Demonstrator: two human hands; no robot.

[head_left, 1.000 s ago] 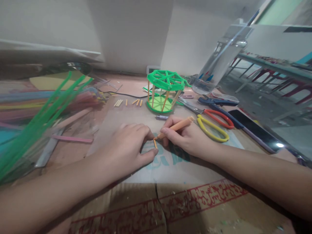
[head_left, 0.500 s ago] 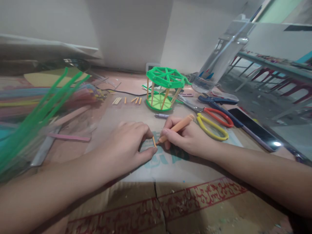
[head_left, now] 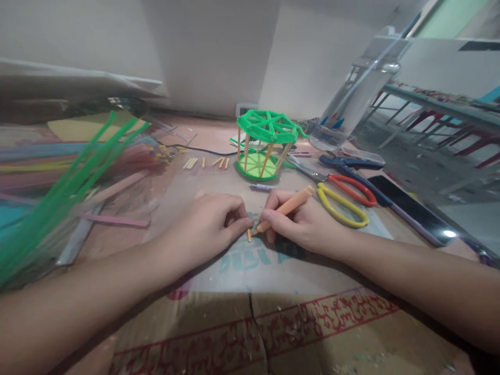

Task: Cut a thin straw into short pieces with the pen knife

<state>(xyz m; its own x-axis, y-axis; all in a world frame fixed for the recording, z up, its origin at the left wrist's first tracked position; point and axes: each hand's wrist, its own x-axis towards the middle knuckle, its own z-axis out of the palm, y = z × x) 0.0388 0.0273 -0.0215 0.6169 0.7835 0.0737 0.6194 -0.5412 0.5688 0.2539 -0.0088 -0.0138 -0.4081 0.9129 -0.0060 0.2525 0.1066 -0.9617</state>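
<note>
My left hand pinches the upper end of a short orange-tinted stick between thumb and fingers, just above the white sheet. In my right hand is an orange marker, held like a pen, its tip at or very near the stick. Behind the hands stands a round cage-like frame, with a green wheel-shaped top, thin wooden posts and a green base. Several short sticks, some pale and some orange, lie in a row to its left. A slim pen rests in front of it.
Scissors with red and yellow handles, blue-handled pliers and a phone lie at the right. A clear bottle stands behind them. Green pipe cleaners and a pink strip are at the left.
The left thumb and fingers have shifted to the stick's far end, and its lower end now shows toward me. The marker stays in my right hand; the view has shifted slightly.
</note>
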